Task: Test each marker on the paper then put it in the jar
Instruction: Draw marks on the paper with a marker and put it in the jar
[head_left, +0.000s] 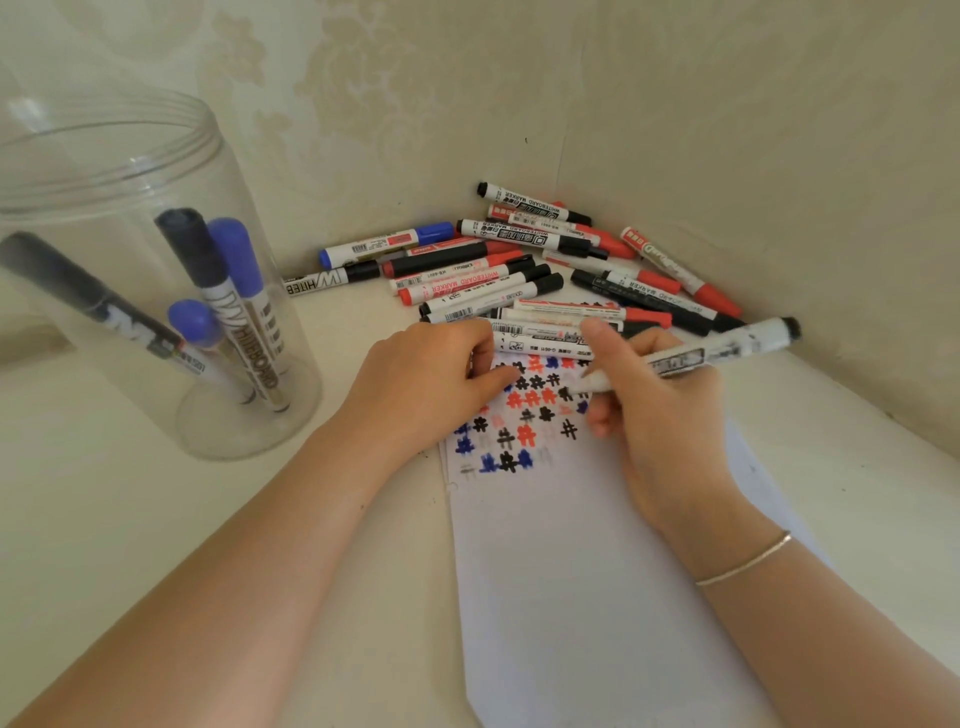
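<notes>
The counter (130, 519) is carrying everything, running back into a corner of pale patterned wall (727, 130). The paper (571, 597) is lying in front of the person, its far end covered in black, red and blue hash marks. The clear jar (104, 182) is standing at the left, well apart from the paper, holding four capped markers leaning inside it. A pile (519, 265) of capped markers is lying in the corner just beyond the paper. The left hand (431, 384) is pressing down on the paper's far end, fingers bent and gripping nothing. The right hand (649, 405) is gripping a marker (701, 353) like a pen, tip down at the marks, its black end pointing right. A thin bracelet (748, 561) is circling the right wrist.
</notes>
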